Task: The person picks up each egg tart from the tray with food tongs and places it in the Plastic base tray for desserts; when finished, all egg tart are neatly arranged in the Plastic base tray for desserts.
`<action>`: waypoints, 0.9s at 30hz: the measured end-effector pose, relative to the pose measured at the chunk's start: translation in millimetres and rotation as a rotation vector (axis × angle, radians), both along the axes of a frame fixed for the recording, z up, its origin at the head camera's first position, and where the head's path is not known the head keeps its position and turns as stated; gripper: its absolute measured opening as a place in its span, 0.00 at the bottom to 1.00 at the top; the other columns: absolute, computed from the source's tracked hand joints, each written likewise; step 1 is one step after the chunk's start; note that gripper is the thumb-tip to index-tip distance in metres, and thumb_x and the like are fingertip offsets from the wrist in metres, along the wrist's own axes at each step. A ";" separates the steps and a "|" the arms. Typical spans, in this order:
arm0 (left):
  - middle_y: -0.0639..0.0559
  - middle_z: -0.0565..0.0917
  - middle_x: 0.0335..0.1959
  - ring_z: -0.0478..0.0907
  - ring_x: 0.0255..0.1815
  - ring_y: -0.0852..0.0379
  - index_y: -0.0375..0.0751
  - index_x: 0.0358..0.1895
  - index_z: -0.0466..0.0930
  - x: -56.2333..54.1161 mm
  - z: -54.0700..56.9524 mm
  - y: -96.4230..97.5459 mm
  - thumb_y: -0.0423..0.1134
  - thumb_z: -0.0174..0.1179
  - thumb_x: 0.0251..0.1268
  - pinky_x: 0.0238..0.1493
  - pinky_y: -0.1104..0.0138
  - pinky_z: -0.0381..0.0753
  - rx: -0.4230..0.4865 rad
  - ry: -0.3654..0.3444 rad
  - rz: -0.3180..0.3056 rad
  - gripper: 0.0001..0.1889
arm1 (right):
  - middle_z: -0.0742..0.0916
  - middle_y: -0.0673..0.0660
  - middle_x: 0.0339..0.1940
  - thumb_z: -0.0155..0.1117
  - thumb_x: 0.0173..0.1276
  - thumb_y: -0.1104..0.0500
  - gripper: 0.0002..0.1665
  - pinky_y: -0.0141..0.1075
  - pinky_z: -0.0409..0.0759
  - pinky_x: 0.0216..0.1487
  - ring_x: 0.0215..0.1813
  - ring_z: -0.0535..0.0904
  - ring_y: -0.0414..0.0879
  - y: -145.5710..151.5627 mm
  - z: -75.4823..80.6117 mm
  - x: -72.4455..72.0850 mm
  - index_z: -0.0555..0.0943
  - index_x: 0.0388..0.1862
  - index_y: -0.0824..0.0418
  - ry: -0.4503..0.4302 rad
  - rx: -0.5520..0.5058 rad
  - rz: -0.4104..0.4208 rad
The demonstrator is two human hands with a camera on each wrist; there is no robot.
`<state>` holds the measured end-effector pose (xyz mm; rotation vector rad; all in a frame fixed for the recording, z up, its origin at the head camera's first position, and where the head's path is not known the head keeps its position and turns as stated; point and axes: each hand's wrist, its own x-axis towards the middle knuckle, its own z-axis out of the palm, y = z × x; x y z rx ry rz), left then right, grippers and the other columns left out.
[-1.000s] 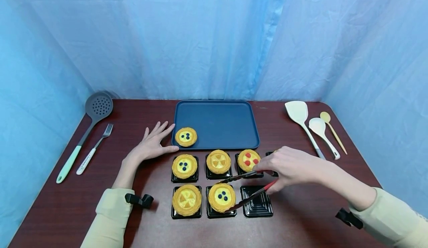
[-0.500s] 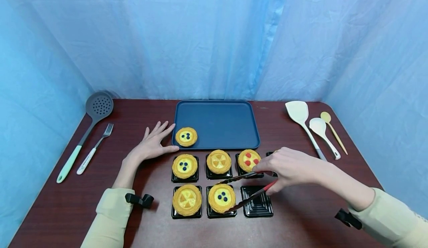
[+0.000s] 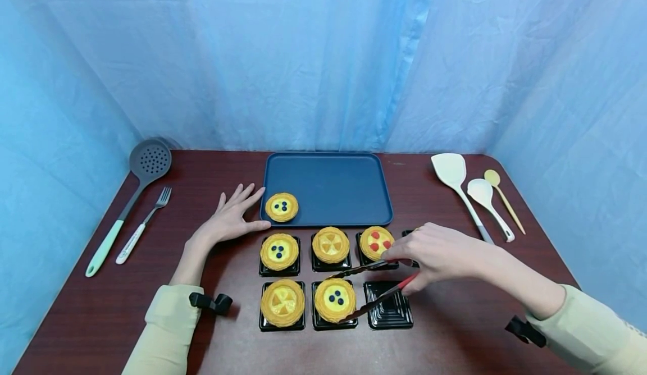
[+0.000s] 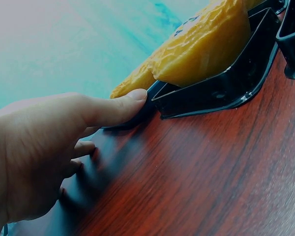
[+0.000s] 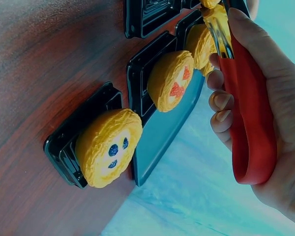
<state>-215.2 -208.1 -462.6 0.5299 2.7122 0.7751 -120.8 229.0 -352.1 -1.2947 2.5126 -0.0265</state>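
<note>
My right hand (image 3: 434, 254) grips red-handled tongs (image 5: 250, 108). In the head view the tongs' spread arms lie on either side of a blueberry-topped tart (image 3: 335, 300) in the front row's middle black box; whether they touch it I cannot tell. Beside it a black plastic box (image 3: 388, 305) holds no tart. My left hand (image 3: 229, 216), fingers spread, touches the left rim of a blue tray (image 3: 333, 187) with thumb and a fingertip. Another blueberry tart (image 3: 281, 207) sits in that tray's near left corner. The right wrist view shows a boxed blueberry tart (image 5: 110, 147) largely hidden by my hand in the head view.
Boxed tarts stand close together: blueberry (image 3: 279, 251), orange (image 3: 331, 245) and strawberry (image 3: 376, 242) behind, another orange one (image 3: 282, 302) in front. A slotted skimmer (image 3: 150, 160) and fork (image 3: 144, 224) lie left. A white spatula (image 3: 450, 168), ladle (image 3: 480, 191) and small spoon (image 3: 492, 177) lie right.
</note>
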 end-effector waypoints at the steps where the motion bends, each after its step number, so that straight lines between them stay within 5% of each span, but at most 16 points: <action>1: 0.37 0.45 0.86 0.33 0.87 0.32 0.50 0.85 0.49 -0.4 -0.1 -0.1 0.63 0.65 0.66 0.79 0.31 0.25 0.002 0.000 -0.001 0.51 | 0.92 0.44 0.47 0.77 0.57 0.34 0.34 0.27 0.78 0.31 0.38 0.85 0.32 0.0 0.1 0.0 0.86 0.58 0.50 -0.001 0.001 -0.001; 9: 0.37 0.45 0.86 0.33 0.87 0.32 0.50 0.85 0.49 -0.5 1.4 0.6 0.62 0.65 0.66 0.80 0.31 0.25 0.004 0.005 0.000 0.51 | 0.92 0.45 0.44 0.78 0.55 0.32 0.37 0.25 0.69 0.27 0.30 0.76 0.27 1.7 4.1 -1.4 0.85 0.58 0.48 0.007 -0.018 -0.002; 15: 0.37 0.45 0.86 0.34 0.87 0.32 0.50 0.85 0.49 0.1 1.8 3.3 0.64 0.64 0.66 0.80 0.31 0.26 0.011 0.010 -0.010 0.51 | 0.91 0.47 0.55 0.76 0.56 0.29 0.41 0.34 0.86 0.40 0.46 0.88 0.36 10.6 16.5 -9.5 0.84 0.63 0.50 0.053 -0.114 -0.018; 17: 0.35 0.45 0.86 0.34 0.86 0.31 0.50 0.85 0.49 0.5 2.1 2.5 0.65 0.64 0.66 0.79 0.30 0.26 0.010 0.013 -0.012 0.51 | 0.90 0.48 0.57 0.76 0.56 0.29 0.43 0.36 0.87 0.43 0.48 0.89 0.38 8.9 22.3 -18.5 0.84 0.64 0.52 0.087 -0.147 -0.035; 23: 0.35 0.45 0.86 0.34 0.86 0.31 0.49 0.85 0.49 2.4 2.4 0.0 0.64 0.65 0.66 0.79 0.31 0.25 0.006 0.007 -0.001 0.51 | 0.83 0.41 0.31 0.78 0.56 0.33 0.36 0.29 0.65 0.28 0.26 0.69 0.33 -20.7 26.3 -62.7 0.84 0.59 0.49 0.122 -0.195 -0.111; 27: 0.36 0.45 0.86 0.34 0.87 0.32 0.49 0.85 0.49 2.6 0.9 2.3 0.64 0.65 0.66 0.80 0.31 0.25 0.010 0.004 0.000 0.51 | 0.79 0.43 0.27 0.76 0.58 0.32 0.30 0.32 0.62 0.28 0.25 0.66 0.36 -42.7 19.8 -93.6 0.82 0.52 0.45 0.099 -0.171 -0.140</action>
